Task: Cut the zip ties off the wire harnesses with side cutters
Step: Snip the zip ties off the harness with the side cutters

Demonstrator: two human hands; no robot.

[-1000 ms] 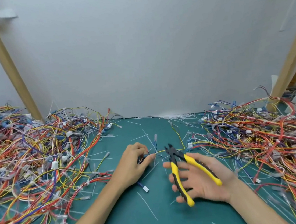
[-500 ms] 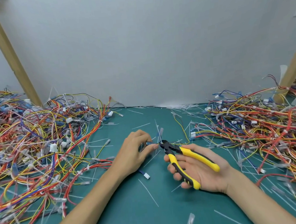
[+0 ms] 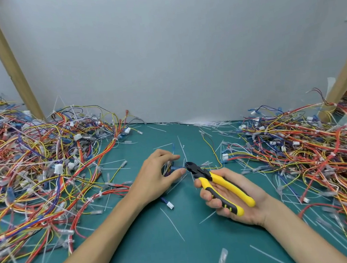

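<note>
Yellow-and-black side cutters (image 3: 221, 183), gripped in the curled right hand (image 3: 240, 201), point their dark nose at a small blue-wired harness (image 3: 173, 168) that the left hand (image 3: 156, 177) pinches just left of them.

The left forearm (image 3: 94, 242) and the right forearm (image 3: 303, 237) are shown bare along all that is seen of them (from the lower edge of the view up to the wrists). The left hand (image 3: 155, 177) and the right hand (image 3: 240, 201) are likewise left uncovered.
</note>
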